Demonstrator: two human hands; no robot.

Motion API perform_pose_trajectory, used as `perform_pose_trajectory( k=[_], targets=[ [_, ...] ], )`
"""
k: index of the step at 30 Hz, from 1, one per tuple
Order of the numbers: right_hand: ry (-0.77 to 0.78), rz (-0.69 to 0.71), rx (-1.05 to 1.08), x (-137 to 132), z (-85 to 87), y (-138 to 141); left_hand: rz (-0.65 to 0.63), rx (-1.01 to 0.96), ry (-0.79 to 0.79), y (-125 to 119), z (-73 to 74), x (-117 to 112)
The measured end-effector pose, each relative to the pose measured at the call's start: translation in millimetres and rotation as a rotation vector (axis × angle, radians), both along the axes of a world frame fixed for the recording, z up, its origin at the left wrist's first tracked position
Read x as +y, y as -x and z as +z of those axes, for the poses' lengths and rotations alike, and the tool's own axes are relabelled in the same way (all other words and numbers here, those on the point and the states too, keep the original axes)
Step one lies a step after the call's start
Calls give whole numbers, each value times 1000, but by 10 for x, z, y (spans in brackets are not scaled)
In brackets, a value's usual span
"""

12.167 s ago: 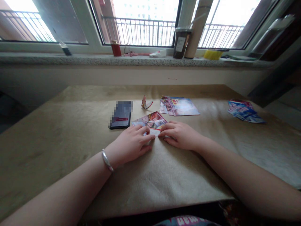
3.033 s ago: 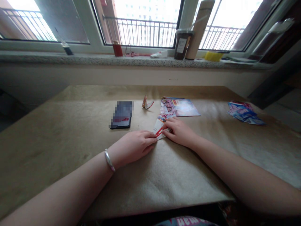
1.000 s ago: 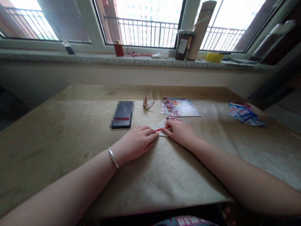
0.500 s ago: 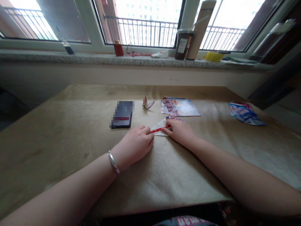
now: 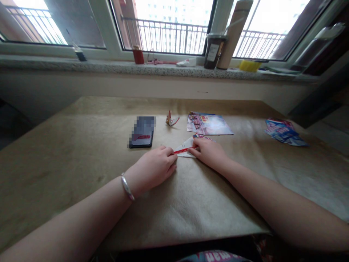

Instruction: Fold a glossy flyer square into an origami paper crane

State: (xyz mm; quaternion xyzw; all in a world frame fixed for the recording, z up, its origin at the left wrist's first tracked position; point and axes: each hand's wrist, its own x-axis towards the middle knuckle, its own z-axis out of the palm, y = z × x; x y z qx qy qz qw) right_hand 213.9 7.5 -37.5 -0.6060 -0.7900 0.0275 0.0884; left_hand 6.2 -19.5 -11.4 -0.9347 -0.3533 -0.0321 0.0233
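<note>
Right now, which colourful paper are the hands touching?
The folded white-and-red paper between the left hand and right hand; the leaflets behind and far-right pile lie untouched.

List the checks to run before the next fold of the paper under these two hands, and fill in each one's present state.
1. Left hand pinches the pointed tip of the folded paper: ok.
2. Right hand presses the paper's other end onto the table: ok.
3. Phone lies apart from the paper: ok.
4. Edges line up under the fingers: cannot tell.
5. Leaflet stack lies apart from both hands: ok.
</note>
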Motion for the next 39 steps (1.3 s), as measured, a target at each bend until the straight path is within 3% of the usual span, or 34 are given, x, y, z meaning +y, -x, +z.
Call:
perform_pose_trajectory(
  k=[20, 28, 34, 39],
  targets=[
    [-29, -2, 26, -23, -3, 52, 69, 48, -17, 113, 96, -52],
    [-39, 10, 34, -30, 17, 44, 7, -1, -85, 93, 36, 9],
    [-76, 78, 87, -55, 29, 7, -2, -4, -86, 73, 52, 2],
    [-224, 211, 84, -58, 61, -33, -20, -38, -56, 44, 32, 17]
  ],
)
